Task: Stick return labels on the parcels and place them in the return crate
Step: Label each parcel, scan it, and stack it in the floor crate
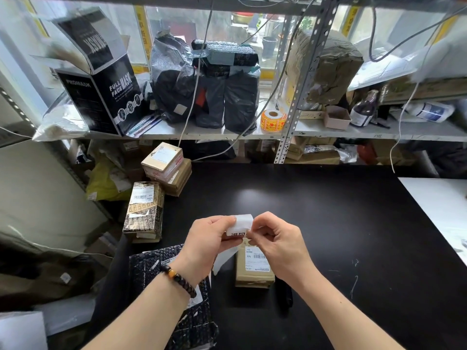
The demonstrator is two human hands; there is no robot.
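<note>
- White paper return label (241,224): held just above the far end of the small brown cardboard parcel (254,271), pinched at both edges.
- Left hand (209,239): fingers curled, thumb and fingertips pinching the label's left edge, above the parcel's left corner.
- Right hand (276,245): fingers curled, pinching the label's right edge, above the parcel's right side.
- Parcel: lies flat on the black tabletop (341,223).

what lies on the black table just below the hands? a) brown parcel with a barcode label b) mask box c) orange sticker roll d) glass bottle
a, the brown parcel lies on the black table under the left hand and right hand, which pinch a white label.
</note>
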